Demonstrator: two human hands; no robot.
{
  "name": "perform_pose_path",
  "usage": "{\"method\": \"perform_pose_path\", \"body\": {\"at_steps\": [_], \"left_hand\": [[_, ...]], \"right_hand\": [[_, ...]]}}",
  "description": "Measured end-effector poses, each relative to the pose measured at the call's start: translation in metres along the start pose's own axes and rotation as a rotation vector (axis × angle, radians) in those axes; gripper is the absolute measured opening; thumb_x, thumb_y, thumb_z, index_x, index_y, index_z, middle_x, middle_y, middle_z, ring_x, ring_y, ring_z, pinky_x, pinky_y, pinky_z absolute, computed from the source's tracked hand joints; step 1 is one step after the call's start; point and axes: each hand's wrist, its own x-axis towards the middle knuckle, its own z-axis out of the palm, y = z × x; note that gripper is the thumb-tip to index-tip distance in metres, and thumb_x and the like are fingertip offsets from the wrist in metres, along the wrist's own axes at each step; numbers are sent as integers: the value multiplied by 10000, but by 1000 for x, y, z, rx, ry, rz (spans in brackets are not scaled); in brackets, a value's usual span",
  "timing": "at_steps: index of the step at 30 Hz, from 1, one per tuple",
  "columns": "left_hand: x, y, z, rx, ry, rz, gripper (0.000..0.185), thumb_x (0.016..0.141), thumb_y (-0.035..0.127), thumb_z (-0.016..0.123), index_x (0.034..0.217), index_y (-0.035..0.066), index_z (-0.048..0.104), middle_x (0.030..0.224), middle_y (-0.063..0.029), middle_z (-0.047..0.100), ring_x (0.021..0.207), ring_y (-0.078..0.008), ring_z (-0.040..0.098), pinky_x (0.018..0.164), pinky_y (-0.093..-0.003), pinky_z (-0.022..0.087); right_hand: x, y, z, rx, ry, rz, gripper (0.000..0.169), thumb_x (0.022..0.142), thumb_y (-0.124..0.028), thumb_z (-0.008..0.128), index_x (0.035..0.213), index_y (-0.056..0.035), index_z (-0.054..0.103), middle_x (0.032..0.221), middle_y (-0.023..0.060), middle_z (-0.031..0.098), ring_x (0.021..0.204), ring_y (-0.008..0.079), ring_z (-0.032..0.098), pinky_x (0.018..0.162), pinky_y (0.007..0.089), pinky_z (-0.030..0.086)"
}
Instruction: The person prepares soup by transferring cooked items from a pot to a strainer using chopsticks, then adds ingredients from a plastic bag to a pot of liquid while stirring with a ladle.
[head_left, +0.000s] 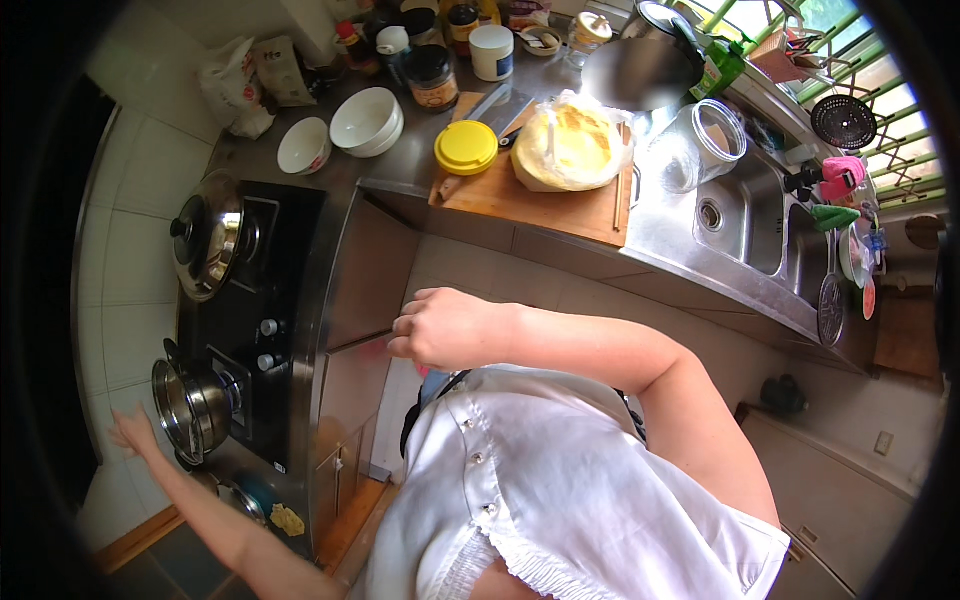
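Observation:
My left hand (133, 433) is stretched out past the stove's edge, beside a steel pot (206, 412). Its fingers are spread and slightly blurred, and nothing shows in them. The pot sits on the nearer burner of a black gas stove (289, 225), where a bluish glow like a flame shows beneath it. In front of my white shirt, my right hand (442, 330) hangs in a loose fist, apart from the counter. No object shows in it, though its palm is hidden. A lidded steel pan (214, 244) stands on the farther burner.
On a wooden cutting board (487, 201) sit a plastic bag of yellow powder (574, 146), a yellow lid (466, 148), a cleaver (499, 107) and chopsticks (622, 187). Two white bowls (367, 122) stand left of it. A clear jar (686, 150) lies tilted by the steel sink (739, 214).

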Motion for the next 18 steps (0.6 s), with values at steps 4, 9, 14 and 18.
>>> {"method": "perform_pose_path", "body": {"at_steps": [4, 9, 14, 18], "left_hand": [[-103, 220, -128, -639, 150, 397, 318, 917, 184, 638, 1196, 32, 638, 1286, -152, 595, 1214, -299, 540, 1047, -403, 396], [-242, 402, -184, -1026, -100, 677, 237, 911, 40, 590, 1133, -12, 655, 1272, -130, 608, 1190, -262, 557, 1043, -377, 396], [-309, 510, -189, -1475, -644, 763, 253, 866, -22, 582, 1108, -17, 657, 1226, -124, 614, 1167, -238, 563, 1019, -338, 407], [-351, 559, -193, -1628, -886, 821, 237, 829, -33, 609, 1057, -6, 666, 1112, -122, 628, 1048, -241, 606, 927, -326, 459]], "right_hand": [[-61, 26, -29, 207, 218, 233, 222, 740, -103, 671, 960, -76, 659, 796, 79, 627, 785, 282, 636, 720, 395, 531], [-146, 68, -50, 279, 605, 899, 216, 814, -27, 616, 1017, -63, 681, 918, 139, 686, 817, 312, 672, 744, 373, 551], [-187, 125, -64, 133, 857, 1257, 127, 867, -47, 612, 965, -20, 688, 803, 173, 680, 691, 282, 672, 649, 340, 523], [-174, 176, -60, -40, 835, 1260, 111, 866, -69, 617, 931, -9, 683, 769, 180, 674, 671, 308, 664, 637, 368, 515]]}}
